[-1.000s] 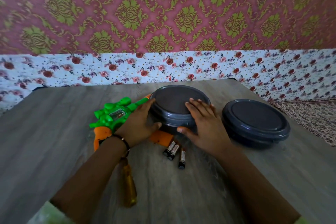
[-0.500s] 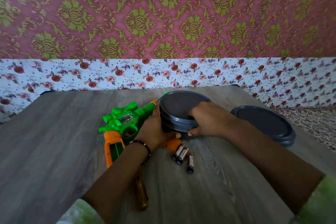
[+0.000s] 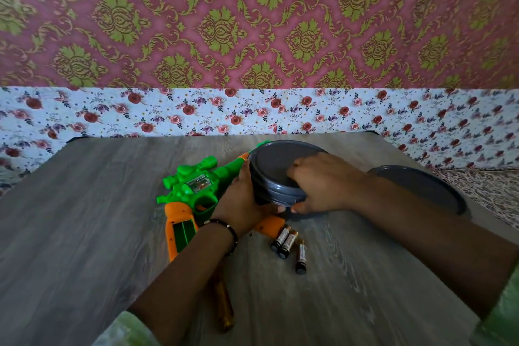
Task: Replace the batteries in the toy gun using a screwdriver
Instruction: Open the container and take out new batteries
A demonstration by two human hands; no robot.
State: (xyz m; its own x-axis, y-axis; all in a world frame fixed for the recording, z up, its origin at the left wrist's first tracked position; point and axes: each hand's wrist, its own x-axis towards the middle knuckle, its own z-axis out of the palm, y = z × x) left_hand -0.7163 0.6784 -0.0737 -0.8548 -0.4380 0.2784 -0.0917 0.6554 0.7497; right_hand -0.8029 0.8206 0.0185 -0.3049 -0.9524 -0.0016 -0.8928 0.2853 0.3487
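Batteries (image 3: pixel 287 243) lay loose just beside the grey container (image 3: pixel 276 177) that left hand (image 3: pixel 241 205) and right hand (image 3: pixel 323 182) both gripped, so a slipping lid might have scattered them across the desk (image 3: pixel 84 233).

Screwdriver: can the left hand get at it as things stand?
Probably not right away. The left hand holds the side of the grey container, and its forearm lies over the screwdriver, hiding part of it. Once it lets go and draws back, nothing else blocks it.
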